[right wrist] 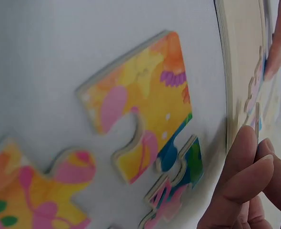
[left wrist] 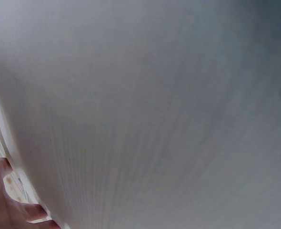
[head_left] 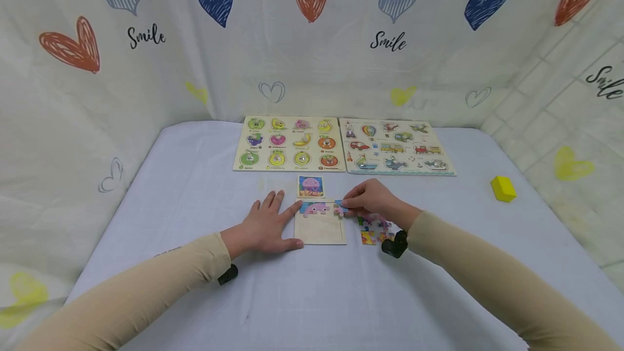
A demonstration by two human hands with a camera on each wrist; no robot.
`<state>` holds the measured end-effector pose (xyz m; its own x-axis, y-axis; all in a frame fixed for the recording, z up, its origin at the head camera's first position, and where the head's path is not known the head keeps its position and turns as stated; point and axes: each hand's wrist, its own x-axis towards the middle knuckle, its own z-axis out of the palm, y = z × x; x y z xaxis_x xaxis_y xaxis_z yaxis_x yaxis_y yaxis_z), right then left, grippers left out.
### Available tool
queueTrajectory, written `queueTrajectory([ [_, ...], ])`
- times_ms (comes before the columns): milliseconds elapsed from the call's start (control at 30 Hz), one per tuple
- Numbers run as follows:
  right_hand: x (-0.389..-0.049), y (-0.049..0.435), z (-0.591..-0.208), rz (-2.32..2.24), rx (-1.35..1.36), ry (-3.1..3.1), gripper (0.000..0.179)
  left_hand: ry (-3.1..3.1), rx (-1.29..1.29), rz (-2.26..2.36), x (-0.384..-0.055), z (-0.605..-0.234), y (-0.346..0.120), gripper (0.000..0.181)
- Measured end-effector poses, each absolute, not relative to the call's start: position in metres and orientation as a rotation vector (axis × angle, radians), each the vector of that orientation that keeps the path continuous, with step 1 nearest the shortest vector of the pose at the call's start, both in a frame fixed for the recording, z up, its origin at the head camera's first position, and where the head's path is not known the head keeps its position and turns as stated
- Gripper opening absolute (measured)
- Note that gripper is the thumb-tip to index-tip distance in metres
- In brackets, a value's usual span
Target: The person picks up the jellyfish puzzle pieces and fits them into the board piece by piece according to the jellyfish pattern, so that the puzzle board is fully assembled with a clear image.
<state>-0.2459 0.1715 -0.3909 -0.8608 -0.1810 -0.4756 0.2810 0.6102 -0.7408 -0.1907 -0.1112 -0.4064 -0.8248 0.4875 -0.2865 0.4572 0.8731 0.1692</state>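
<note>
A wooden puzzle tray (head_left: 319, 232) lies at the middle of the table, with joined pink and blue puzzle pieces (head_left: 317, 208) along its top edge. My left hand (head_left: 265, 227) rests flat with fingers spread at the tray's left side; its index fingertip is at the placed pieces and its thumb at the tray's lower left edge. Between thumb and fingers, my right hand (head_left: 372, 199) pinches a blue and pink puzzle piece (head_left: 339, 210) over the tray's top right corner. Loose puzzle pieces (head_left: 368, 238) lie right of the tray, partly under the right hand; one yellow-orange piece (right wrist: 164, 81) shows large in the right wrist view.
A small jellyfish picture card (head_left: 310, 186) lies just above the tray. Behind it are a fruit board (head_left: 290, 148) and a vehicle board (head_left: 397, 147), side by side. A yellow block (head_left: 503, 188) stands at the far right. A heart-printed curtain (head_left: 312, 58) rises behind the table.
</note>
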Motion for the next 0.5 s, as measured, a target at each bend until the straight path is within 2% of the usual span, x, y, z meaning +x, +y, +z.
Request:
queueTrajectory([
  [500, -0.248, 0.148, -0.391, -1.059, 0.077, 2.407, 0.02, 2.717, 0.694, 0.136, -0.19, -0.407, -0.111, 0.091],
])
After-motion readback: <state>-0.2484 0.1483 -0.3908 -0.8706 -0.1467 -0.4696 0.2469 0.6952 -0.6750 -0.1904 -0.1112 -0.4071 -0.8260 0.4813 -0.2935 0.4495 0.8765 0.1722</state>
